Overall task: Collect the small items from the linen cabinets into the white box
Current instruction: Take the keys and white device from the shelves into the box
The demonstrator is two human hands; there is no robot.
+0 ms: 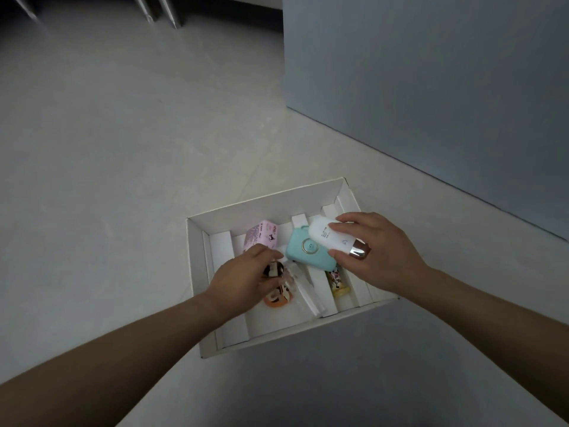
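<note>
The white box sits open on the floor below me. Inside lie a pink carton, a teal camera-shaped item, a yellow figurine and a clear packet. My left hand reaches into the box, fingers closed around a small brown-and-orange figurine. Over the box's right part, my right hand grips a white tube with a shiny metallic cap, held just above the teal item.
A grey cabinet panel rises at the right, its base running diagonally behind the box. Pale tiled floor spreads to the left. Metal furniture legs stand at the top left.
</note>
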